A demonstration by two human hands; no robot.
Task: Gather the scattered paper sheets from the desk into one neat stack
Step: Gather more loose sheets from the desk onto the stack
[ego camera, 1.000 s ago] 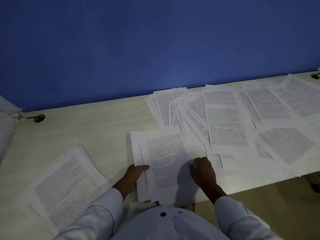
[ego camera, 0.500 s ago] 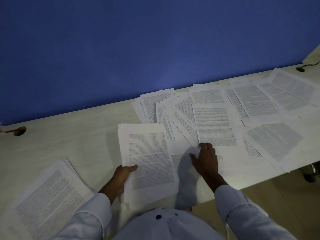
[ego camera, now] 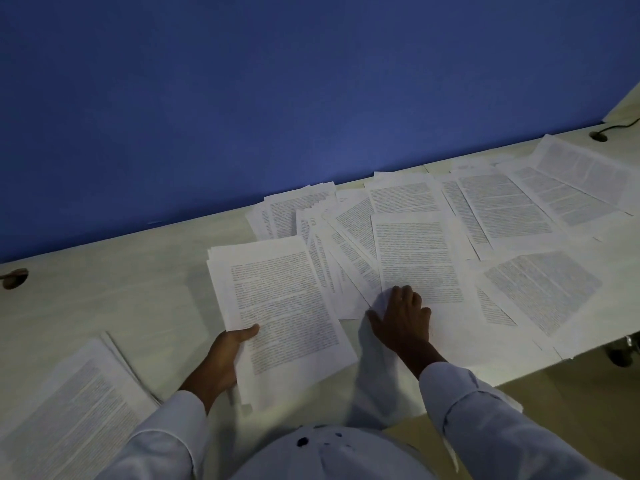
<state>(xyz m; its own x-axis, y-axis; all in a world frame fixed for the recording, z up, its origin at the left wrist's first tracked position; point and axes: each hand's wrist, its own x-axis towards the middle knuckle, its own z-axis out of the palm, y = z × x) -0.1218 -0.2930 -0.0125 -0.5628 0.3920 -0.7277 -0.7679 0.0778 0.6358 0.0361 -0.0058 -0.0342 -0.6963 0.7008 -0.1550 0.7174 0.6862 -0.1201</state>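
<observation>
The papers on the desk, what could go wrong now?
1. The left hand grips the uneven stack of printed white sheets by one edge, so sheets might slip out.
2. The right hand presses a loose printed sheet. Pulling it could nudge neighbours off the front edge of the pale desk.

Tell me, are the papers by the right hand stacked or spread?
Spread. The loose sheets overlap at mixed angles across the desk, under the right hand; the left hand grips a stack.

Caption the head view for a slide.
The left hand grips a gathered stack while the right hand presses on loose sheets scattered across the desk.
</observation>
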